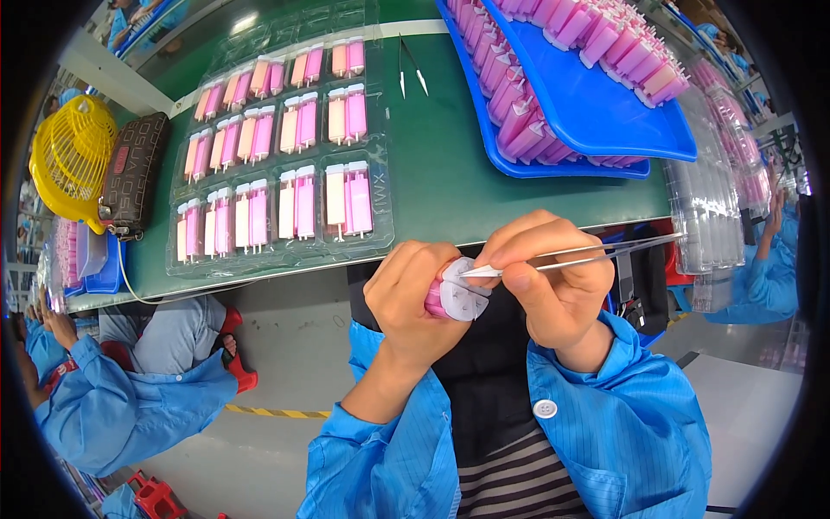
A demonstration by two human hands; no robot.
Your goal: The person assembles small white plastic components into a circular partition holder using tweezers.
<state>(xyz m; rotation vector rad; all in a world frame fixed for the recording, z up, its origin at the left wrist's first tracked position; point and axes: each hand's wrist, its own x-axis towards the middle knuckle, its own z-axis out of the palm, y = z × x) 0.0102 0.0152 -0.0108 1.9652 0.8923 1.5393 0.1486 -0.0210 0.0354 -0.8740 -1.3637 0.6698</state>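
Note:
My left hand (pixel 413 294) grips a small pink and white plastic part (pixel 456 294) below the table's front edge, over my lap. My right hand (pixel 545 272) pinches metal tweezers (pixel 588 253), whose tips touch the white end of that part. Both forearms wear blue sleeves. On the green table (pixel 441 164) lies a clear blister tray (pixel 281 156) filled with several rows of pink and white parts. A second pair of tweezers (pixel 411 65) rests on the table beyond it.
Blue trays (pixel 596 112) heaped with pink parts sit at the back right, beside a stack of clear empty trays (pixel 705 208). A yellow fan (pixel 73 160) and a dark pouch (pixel 134 173) stand at the left. Other people in blue coats sit at left (pixel 112 398) and right (pixel 769 268).

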